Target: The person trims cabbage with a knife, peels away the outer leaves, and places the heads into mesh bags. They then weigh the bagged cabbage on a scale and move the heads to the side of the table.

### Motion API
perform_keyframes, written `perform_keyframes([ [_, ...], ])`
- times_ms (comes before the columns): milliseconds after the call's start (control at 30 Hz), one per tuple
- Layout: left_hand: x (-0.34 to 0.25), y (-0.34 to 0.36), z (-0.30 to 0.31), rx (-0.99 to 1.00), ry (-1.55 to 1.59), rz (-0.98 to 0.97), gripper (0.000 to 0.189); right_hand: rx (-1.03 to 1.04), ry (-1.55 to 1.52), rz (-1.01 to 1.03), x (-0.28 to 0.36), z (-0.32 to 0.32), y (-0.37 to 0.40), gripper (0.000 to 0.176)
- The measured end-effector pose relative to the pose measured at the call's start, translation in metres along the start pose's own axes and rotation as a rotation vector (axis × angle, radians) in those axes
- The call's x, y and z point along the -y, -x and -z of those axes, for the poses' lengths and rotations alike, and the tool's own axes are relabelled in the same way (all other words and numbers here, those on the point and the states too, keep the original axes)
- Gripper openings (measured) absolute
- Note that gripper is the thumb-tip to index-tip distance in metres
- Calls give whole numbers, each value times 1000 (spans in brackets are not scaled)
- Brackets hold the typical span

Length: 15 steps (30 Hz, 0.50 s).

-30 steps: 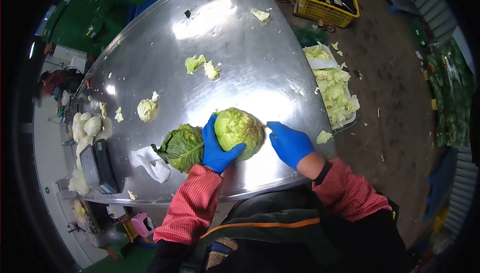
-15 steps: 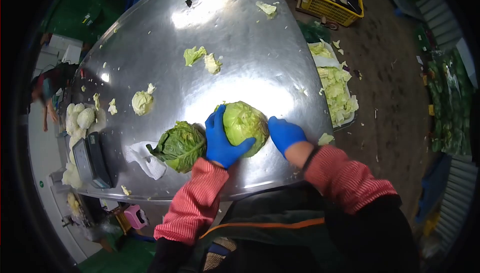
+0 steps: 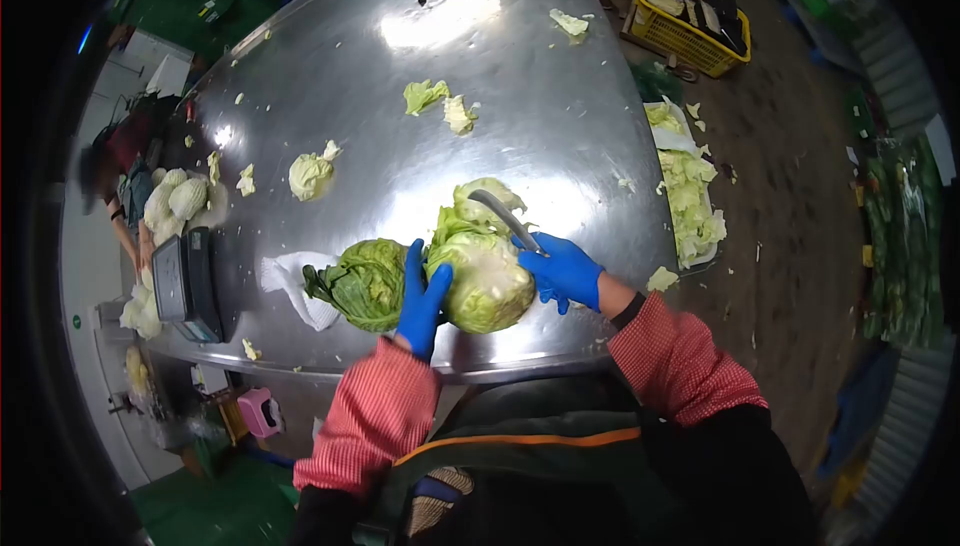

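Note:
A pale green cabbage (image 3: 487,284) rests on the steel table, its whitish cut base facing up. My left hand (image 3: 421,301), in a blue glove, holds its left side with the thumb against the leaves. Closed around a knife (image 3: 498,212) is my gloved right hand (image 3: 563,271), at the cabbage's right side; the handle is mostly hidden in the fingers. The curved blade points up and left, over a loosened outer leaf (image 3: 490,198) at the cabbage's far side. A darker green cabbage (image 3: 366,284) sits just left of my left hand.
A white net sleeve (image 3: 300,286) and a scale (image 3: 187,286) lie to the left, near netted cabbages (image 3: 178,196). Leaf scraps (image 3: 425,96) dot the steel table (image 3: 330,76). Right of it stand a leaf-filled bin (image 3: 690,201) and a yellow crate (image 3: 690,41). Another person's arm (image 3: 125,236) shows at far left.
The cabbage has turned so its cut base shows, and an outer leaf now hangs loose beyond it. The knife blade has come into view in my right hand. My left hand has shifted slightly.

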<state>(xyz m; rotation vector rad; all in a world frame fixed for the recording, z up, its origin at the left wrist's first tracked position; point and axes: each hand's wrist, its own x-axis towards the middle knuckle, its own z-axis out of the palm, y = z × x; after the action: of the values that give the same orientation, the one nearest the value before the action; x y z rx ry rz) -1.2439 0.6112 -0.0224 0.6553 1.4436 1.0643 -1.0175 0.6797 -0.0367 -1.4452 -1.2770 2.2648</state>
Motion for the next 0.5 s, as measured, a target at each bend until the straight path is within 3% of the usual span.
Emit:
perform_keyframes([
  [33, -6, 0, -2, -53, 69, 143, 86, -7, 32, -11, 4, -8, 8, 49],
  [67, 9, -13, 7, -44, -44, 56, 77, -17, 65, -13, 12, -14, 15, 51],
  [133, 3, -15, 2, 43, 30, 60, 73, -93, 116, -31, 15, -16, 25, 53],
  [233, 23, -21, -18, 95, 231, -25, 66, -339, 209, 179, 5, 9, 37, 47],
  [267, 34, -25, -30, 99, 247, -100, 68, -503, 660, 265, 6, 20, 42, 47],
  [367, 31, -28, -57, 199, 155, -222, 77, -639, 829, 329, 12, 17, 55, 53],
  [500, 36, -33, -60, 299, -134, -385, 82, -517, 1018, 240, 37, 26, 62, 47],
])
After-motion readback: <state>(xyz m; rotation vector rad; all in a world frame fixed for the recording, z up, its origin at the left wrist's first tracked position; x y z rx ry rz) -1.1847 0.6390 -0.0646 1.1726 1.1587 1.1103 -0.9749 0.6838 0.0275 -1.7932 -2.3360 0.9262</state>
